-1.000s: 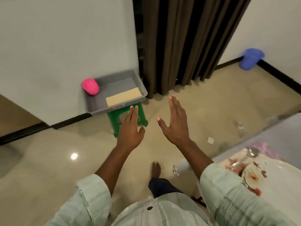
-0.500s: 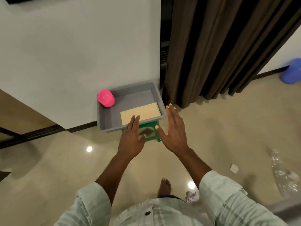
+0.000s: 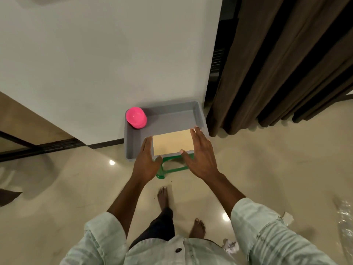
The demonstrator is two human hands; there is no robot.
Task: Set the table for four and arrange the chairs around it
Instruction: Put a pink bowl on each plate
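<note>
Far to the left of both hands, a dark baseboard (image 3: 57, 145) runs along the foot of the white wall (image 3: 107, 60). Up and to the left of the left hand (image 3: 146, 161), a stack of pink bowls (image 3: 136, 117) sits in the far left corner of a grey tray (image 3: 133, 146), well apart from the fingers. The left hand is released, its fingers straight and together, reaching over the tray's near rim; its fingertips lie just at the left edge of a tan rectangular stack, perhaps placemats (image 3: 172, 143), though whether they touch it cannot be told. The tan stack lies flat in the tray's near right part, directly between the two hands. Just below and between the hands, the legs of a green stool (image 3: 168, 167) show under the tray, which rests on it. The right hand (image 3: 200, 157) is also released, fingers straight and thumb spread, with its fingertips at the stack's right edge near the tray's right wall and its thumb tip at the stack's near edge; it grasps nothing. Below the hands, two bare feet stand on the glossy beige floor (image 3: 267, 159). To the right of the right hand, a brown curtain (image 3: 277, 64) hangs to the floor, and lower right of it lie a crumpled white paper (image 3: 231, 246) and some clear plastic wrap (image 3: 345, 217).
</note>
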